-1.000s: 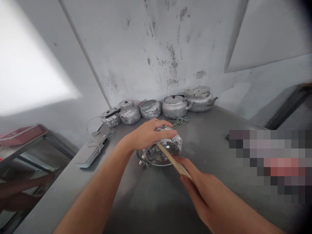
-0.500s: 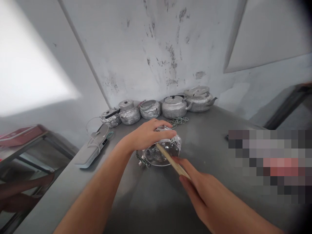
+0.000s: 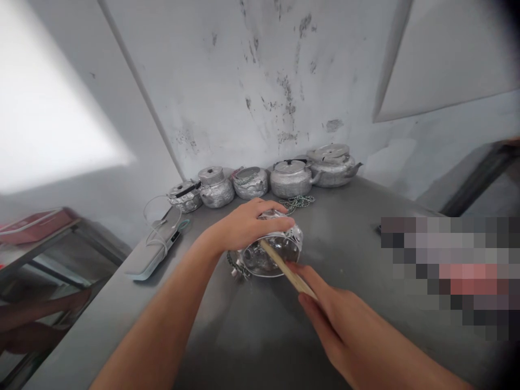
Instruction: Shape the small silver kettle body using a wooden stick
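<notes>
A dented, shiny aluminium kettle body lies tipped on the grey table with its round mouth facing me. My left hand curls over the top of it, thumb along the rim, and holds it. In my right hand is a wooden stick, gripped by its near end. The far end of the stick reaches inside the mouth, where its tip is hidden. Beside the kettle body, on the left, lies a dark green patterned cord.
Several battered aluminium kettles line the wall at the table's back. A bundled cord lies before them. On the left is a pale flat device with a white cable. A pink basket stands on a side rack; a blurred-out area covers the right.
</notes>
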Motion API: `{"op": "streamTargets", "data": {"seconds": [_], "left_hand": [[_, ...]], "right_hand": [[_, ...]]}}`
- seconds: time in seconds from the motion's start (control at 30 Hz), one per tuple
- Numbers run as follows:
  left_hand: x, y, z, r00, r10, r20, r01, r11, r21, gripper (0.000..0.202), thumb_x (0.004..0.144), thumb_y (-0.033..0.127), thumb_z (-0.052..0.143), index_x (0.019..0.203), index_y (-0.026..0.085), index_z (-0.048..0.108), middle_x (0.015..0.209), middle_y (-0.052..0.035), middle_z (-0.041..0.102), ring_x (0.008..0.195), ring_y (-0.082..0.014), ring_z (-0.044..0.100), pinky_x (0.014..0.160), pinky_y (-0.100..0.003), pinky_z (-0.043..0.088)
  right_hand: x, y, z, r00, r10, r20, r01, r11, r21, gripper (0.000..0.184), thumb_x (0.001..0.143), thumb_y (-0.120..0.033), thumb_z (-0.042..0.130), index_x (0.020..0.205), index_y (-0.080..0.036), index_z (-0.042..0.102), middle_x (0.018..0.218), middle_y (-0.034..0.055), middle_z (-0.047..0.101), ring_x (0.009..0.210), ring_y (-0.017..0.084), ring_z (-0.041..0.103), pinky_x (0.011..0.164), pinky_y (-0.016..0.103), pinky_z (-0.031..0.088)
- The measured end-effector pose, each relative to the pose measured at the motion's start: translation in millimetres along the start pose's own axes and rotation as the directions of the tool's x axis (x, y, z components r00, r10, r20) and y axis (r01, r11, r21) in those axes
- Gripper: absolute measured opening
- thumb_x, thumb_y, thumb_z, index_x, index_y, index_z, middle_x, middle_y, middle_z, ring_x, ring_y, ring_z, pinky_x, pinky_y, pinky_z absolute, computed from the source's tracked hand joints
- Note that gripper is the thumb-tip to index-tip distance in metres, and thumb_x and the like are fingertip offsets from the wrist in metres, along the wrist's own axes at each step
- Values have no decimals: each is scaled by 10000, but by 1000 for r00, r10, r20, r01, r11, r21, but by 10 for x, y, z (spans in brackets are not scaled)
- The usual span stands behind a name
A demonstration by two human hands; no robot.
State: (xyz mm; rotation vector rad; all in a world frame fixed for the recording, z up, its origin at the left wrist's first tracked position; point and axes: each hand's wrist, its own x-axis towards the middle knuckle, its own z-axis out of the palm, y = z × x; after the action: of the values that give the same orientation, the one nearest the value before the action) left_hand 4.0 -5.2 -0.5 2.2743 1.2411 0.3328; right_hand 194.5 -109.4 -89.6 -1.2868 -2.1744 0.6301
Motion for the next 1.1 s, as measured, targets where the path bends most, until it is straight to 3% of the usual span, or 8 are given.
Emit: {"op": "streamTargets", "data": {"seconds": [0.13, 0.3, 0.47, 0.77, 0.93, 1.1], "left_hand": [[8, -6, 8, 1000, -12, -10, 12, 1000, -13, 546, 910, 725, 493, 1315, 376, 607, 1447, -2, 501, 1256, -299, 518, 1033, -386, 412], [5, -11, 4, 1000, 0, -12, 0, 1000, -19, 516, 925, 697, 504, 1315, 376, 609, 1429, 1, 512, 1272, -284, 503, 1050, -370, 394], [1, -15, -2, 1000, -6, -5, 6, 1000, -19, 529, 925, 710, 491, 1324, 382, 600, 1442, 0, 504, 1277, -293, 498, 1046, -380, 398], [5, -19, 6, 1000, 3, -4, -3, 1000, -17, 493, 947, 678, 500, 1325, 379, 600, 1427, -5, 506, 1276, -269, 492, 1063, -376, 377], [16, -25, 1, 1000, -13, -1, 13, 1000, -17, 508, 932, 703, 503, 1320, 390, 601, 1429, -3, 503, 1263, -283, 497, 1036, -386, 400], [14, -18, 3, 1000, -14, 5, 14, 1000, -26, 516, 933, 704, 501, 1330, 388, 593, 1434, -11, 496, 1258, -277, 507, 1028, -382, 408]], "right_hand": [[-5, 2, 2, 1000, 5, 3, -5, 1000, 21, 602, 984, -142, 341, 1569, -277, 295, 940, 17, 809, 684, 204, 780, 640, 312, 638], [-22, 17, 14, 1000, 23, -1, -23, 999, 32, 577, 991, -164, 348, 1558, -269, 324, 819, 4, 802, 626, 215, 766, 563, 306, 617], [-7, 2, 0, 1000, 13, 15, -14, 1000, 18, 547, 997, -181, 336, 1534, -279, 371, 936, 46, 810, 671, 233, 774, 593, 343, 625], [-24, -13, -27, 997, 54, 56, -57, 997, 58, 571, 1005, -173, 324, 1566, -274, 299, 920, 41, 800, 691, 221, 769, 626, 325, 608], [-9, 17, -14, 1000, 24, 19, -25, 999, 24, 580, 988, -176, 362, 1560, -263, 331, 759, 16, 790, 561, 219, 743, 517, 286, 571], [-27, 16, -10, 1000, 17, 9, -17, 1000, 9, 563, 998, -177, 338, 1554, -265, 337, 815, 24, 798, 593, 216, 752, 530, 289, 580]]}}
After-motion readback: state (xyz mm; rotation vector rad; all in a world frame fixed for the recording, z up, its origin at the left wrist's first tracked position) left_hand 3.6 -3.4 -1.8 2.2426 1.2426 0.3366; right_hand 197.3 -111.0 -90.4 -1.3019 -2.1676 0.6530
